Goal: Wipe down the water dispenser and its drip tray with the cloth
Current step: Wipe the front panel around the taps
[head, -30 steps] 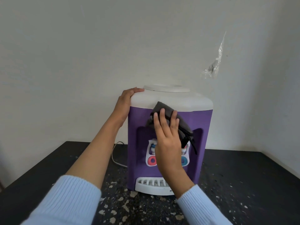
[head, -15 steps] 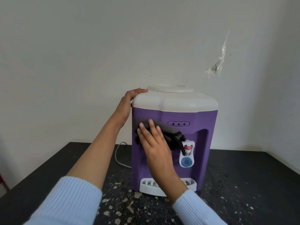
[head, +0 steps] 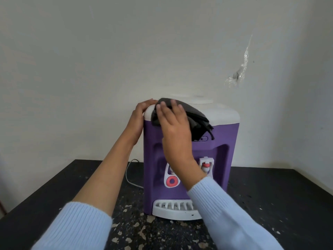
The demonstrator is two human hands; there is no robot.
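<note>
While your right hand [head: 174,130] lies flat on the folded dark grey cloth [head: 196,120], fingers straight and slightly spread, pressing rather than clutching, you're on the top-cover step as I read it. The cloth sits on the front-left corner of the white lid, with a flap hanging down over the purple front. The task's thing, the purple-bodied, white-topped plastic water dispenser [head: 223,136], stands near the back edge of the black speckled tabletop [head: 270,199], close to the white wall, roughly mid-width. Your left hand [head: 137,118] has its palm against the left side and its fingers hooked over the top-left edge, holding the unit steady; I can't see the thumb. The white slotted drip tray [head: 169,212] at the foot of the front is partly hidden by your right sleeve, and nothing touches it. My estimate: partway through, with the lid in work and the tray not yet done. Next move: sweep the cloth across the lid toward its right edge and keep the brace on, since the unit looks light and could slide. Then go down into the recess around the red tap [head: 205,165] and pink ring button [head: 172,181] with light pressure so you don't trip a lever. Mind the thin white cable [head: 128,175] trailing behind on the left.
</note>
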